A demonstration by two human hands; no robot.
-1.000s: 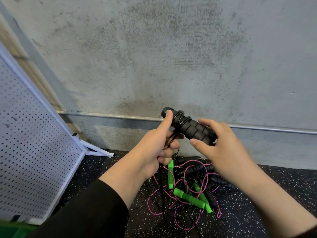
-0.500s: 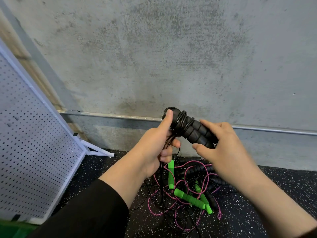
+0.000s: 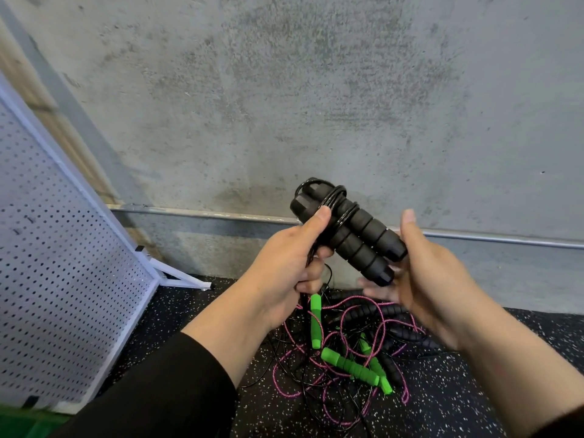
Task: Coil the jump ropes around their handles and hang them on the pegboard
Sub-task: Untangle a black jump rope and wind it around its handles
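Now my left hand (image 3: 284, 267) grips the paired black handles (image 3: 354, 238), thumb pressed on their cord-wrapped top; my right hand (image 3: 433, 279) is released, fingers blurred beside their lower ends. Below lies the tangled rope pile (image 3: 344, 358); far left stands the pegboard (image 3: 63, 279).

Grey concrete wall (image 3: 316, 90), speckled blk floor (image 3: 474, 406)

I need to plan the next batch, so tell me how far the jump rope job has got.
Done: nothing hangs on the visible part of the pegboard. In hand: the left hand grips the paired black handles, with a few turns of black cord around their top; the right hand is open beside their lower ends. Left: finishing this coil, then the tangled pile of green-handled and black ropes on the floor.
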